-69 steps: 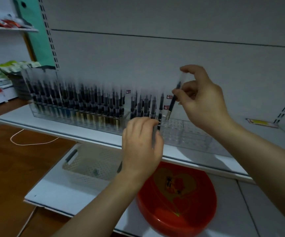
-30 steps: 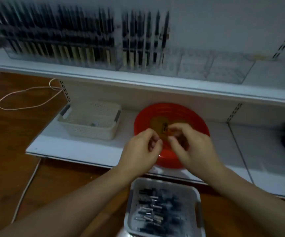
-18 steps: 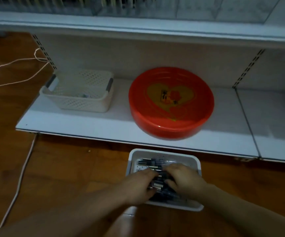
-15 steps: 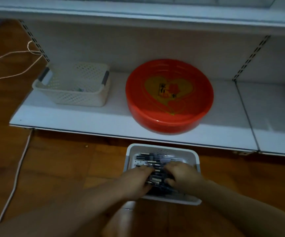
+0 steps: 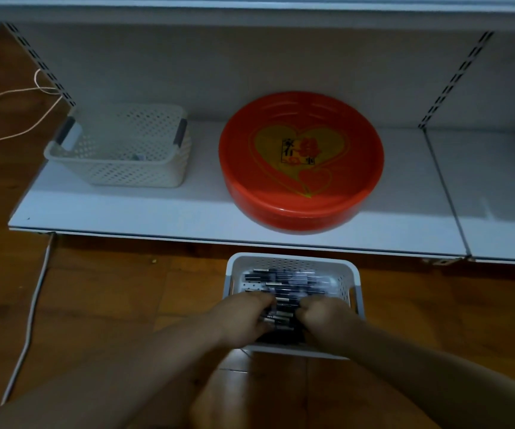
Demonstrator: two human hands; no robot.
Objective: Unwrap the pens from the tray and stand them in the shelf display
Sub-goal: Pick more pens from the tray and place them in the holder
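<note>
A white perforated tray point(image 5: 293, 261) sits on the wooden floor just in front of the lower shelf. It is filled with several dark pens point(image 5: 287, 283) in clear wrappers, lying sideways. My left hand point(image 5: 244, 320) and my right hand point(image 5: 324, 323) are both down in the near half of the tray. Their fingers curl into the pile and grip pens between them. The hands hide the pens underneath. The shelf display is out of view above.
On the white lower shelf point(image 5: 157, 212) stand a cream lattice basket point(image 5: 117, 171) at left and a round red basin point(image 5: 299, 209) with a heart print at centre. A white cable point(image 5: 33, 305) runs along the floor at left. My knee is below the tray.
My right hand was standing a pen in the display on the upper shelf. Both hands then dropped past the red basin to the floor tray and closed into the pile of pens.
</note>
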